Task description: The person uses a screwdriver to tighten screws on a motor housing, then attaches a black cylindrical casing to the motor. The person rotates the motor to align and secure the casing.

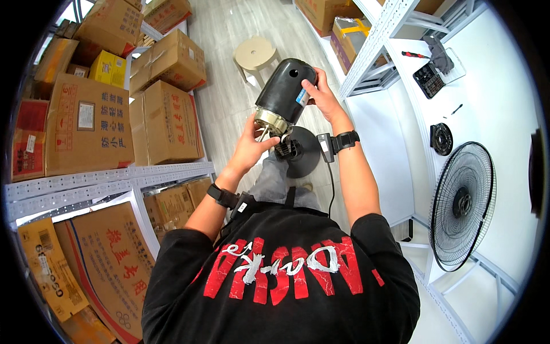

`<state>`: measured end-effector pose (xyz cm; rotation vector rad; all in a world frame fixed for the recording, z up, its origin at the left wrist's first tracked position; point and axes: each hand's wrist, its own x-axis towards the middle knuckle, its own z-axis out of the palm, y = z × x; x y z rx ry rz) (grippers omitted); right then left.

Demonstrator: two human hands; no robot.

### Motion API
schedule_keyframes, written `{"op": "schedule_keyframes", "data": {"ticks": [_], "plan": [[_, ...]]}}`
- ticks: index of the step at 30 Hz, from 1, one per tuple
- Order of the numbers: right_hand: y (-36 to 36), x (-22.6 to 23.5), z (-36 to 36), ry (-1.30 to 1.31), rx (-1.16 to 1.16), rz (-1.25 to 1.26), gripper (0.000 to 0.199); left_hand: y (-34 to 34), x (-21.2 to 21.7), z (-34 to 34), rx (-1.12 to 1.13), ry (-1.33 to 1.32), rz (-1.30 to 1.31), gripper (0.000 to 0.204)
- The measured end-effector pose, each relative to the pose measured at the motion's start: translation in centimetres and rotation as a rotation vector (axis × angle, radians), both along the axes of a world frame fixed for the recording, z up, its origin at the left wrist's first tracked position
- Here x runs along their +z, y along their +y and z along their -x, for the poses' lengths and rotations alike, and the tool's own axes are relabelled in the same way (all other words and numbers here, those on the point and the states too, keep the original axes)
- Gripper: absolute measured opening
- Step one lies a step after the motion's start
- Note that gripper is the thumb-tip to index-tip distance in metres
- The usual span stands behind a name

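A fan motor with a black plastic cover (pixel 281 89) is tilted between my two hands, its bare metal front end (pixel 271 121) toward me. My left hand (pixel 252 142) has its fingers closed round that metal end, near the thin shaft. Against the right side of the black cover, my right hand (pixel 325 100) grips with thumb and fingers. Below the motor stands a round black fan base (pixel 306 153) on the floor, partly hidden by my arm and the motor. Whether the motor is joined to the stand I cannot tell.
To the right, a black wire fan grille (pixel 463 205) leans at a white table. On the table lie a round black part (pixel 441 139), a tool case (pixel 429 80) and a red-black screwdriver (pixel 415 55). Cardboard boxes (pixel 89 123) fill the left shelves. A beige stool (pixel 255 53) stands ahead.
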<state>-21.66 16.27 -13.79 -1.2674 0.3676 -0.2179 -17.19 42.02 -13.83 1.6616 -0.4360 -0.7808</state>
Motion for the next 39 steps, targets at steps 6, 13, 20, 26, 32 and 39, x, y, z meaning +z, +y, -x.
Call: {"op": "schedule_keyframes", "data": {"ticks": [6,13,20,26,32,39], "plan": [[0.7,0.2,-2.0,-0.087,0.033,0.176,0.083,-0.7,1.1,0.4,0.036,-0.007,-0.04,0.083],[0.9,0.7,-1.3,-0.088,0.065,0.13,0.085,-0.7,2.3,1.1,0.083,0.008,-0.03,0.088],[1.6,-0.8,0.1,-0.243,0.002,0.142,0.083,0.4,-0.4,0.5,0.073,-0.02,0.018,0.097],[1.5,-0.8,-0.5,-0.196,-0.152,0.157,0.071,-0.1,0.2,0.0,0.063,-0.013,-0.018,0.094],[2.3,0.1,-2.0,-0.11,-0.273,0.103,0.057,-0.8,1.8,-0.2,0.072,0.093,-0.037,0.093],[1.5,-0.9,-1.9,0.095,-0.234,-0.229,0.057,-0.9,0.8,0.4,0.068,0.121,0.075,0.098]]}}
